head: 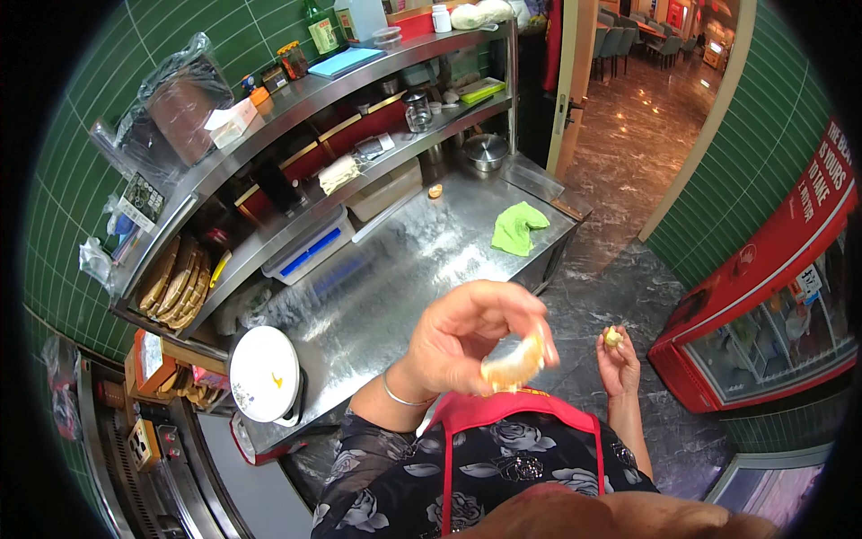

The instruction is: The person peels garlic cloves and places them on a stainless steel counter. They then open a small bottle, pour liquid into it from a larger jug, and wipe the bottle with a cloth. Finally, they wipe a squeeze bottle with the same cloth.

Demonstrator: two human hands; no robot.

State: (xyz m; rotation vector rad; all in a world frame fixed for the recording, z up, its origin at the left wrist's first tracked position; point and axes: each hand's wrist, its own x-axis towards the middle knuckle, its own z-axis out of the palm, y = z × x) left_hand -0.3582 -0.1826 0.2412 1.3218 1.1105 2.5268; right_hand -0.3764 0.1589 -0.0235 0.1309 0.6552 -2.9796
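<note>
Raised in front of my chest, my left hand [465,337] pinches a citrus segment [515,367] between thumb and fingers. The segment is pale orange with whitish strands, and a bracelet circles that wrist. Out to the right, above the floor, my right hand [618,364] holds a small pale yellow piece [613,337], perhaps fruit or peel; I cannot tell which. A small orange piece [436,191], like citrus or its peel, lies at the back of the steel table [377,269], well apart from both hands.
A green cloth [518,228] lies on the table's right part. At the left front stands a white round plate [264,374] on a dark-edged device. Steel shelves [296,101] with bottles and boxes line the back. A red display fridge [741,290] and an open doorway [626,114] are on the right.
</note>
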